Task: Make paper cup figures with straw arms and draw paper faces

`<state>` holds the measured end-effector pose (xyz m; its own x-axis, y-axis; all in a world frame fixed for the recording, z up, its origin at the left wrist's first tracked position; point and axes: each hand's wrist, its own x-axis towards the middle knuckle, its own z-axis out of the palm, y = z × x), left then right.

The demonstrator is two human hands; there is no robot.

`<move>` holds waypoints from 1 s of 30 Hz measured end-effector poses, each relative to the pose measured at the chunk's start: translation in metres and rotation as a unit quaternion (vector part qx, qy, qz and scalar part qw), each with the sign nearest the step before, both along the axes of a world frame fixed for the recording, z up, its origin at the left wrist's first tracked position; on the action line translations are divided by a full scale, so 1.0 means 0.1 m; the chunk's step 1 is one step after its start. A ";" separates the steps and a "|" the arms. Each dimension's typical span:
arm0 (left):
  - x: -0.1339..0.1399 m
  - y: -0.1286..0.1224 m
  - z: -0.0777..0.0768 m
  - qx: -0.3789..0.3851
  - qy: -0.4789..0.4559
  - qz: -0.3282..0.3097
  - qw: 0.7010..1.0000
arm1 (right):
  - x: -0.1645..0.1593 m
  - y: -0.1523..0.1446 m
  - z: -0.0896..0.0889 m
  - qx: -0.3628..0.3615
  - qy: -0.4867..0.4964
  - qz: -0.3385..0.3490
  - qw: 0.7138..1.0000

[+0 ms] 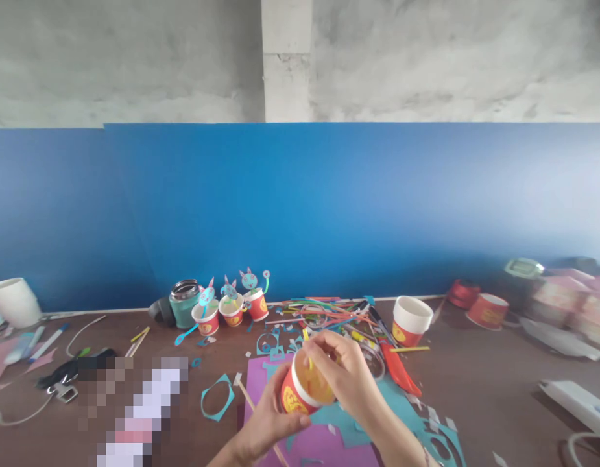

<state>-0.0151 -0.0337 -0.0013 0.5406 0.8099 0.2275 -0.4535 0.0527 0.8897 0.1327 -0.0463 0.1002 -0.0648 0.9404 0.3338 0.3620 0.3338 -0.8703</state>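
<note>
My left hand is wrapped round a red and white paper cup with a yellow print. The cup is tilted, and its inside looks yellow. Over its mouth, my right hand pinches a thin yellow stick that reaches down into the cup. Whether the stick is fixed there cannot be made out. Below both hands lie a purple sheet and cut turquoise paper. A wooden stick passes beneath the left hand.
Three cups with turquoise animal faces stand near the blue partition, beside a teal jar. Coloured sticks are heaped behind my hands. To the right are stacked paper cups, a red-handled tool and a white power strip.
</note>
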 end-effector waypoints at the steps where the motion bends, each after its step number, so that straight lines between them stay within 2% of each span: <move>1: -0.01 0.00 -0.01 -0.005 0.000 0.013 1.000 | 0.01 0.00 0.00 -0.004 -0.020 -0.003 1.000; 6: -0.03 0.01 -0.13 -0.018 -0.004 0.031 0.999 | 0.03 0.01 -0.06 -0.035 -0.146 -0.041 0.988; 9: -0.03 0.02 -0.19 0.000 -0.016 0.025 1.000 | 0.03 0.01 -0.08 -0.008 -0.236 -0.065 0.969; 12: -0.04 0.01 -0.17 0.011 -0.002 0.020 1.000 | 0.02 0.00 -0.07 0.015 -0.299 -0.068 0.952; 17: -0.05 0.00 -0.08 0.037 0.027 0.009 0.999 | 0.00 -0.01 -0.05 0.022 -0.326 -0.067 0.943; 23: -0.02 0.02 -0.07 0.117 0.028 0.013 0.993 | -0.04 -0.03 -0.09 0.028 -0.332 -0.087 0.939; 30: -0.04 0.03 -0.04 0.182 0.124 0.054 0.974 | -0.09 0.00 -0.20 0.035 -0.326 -0.086 0.941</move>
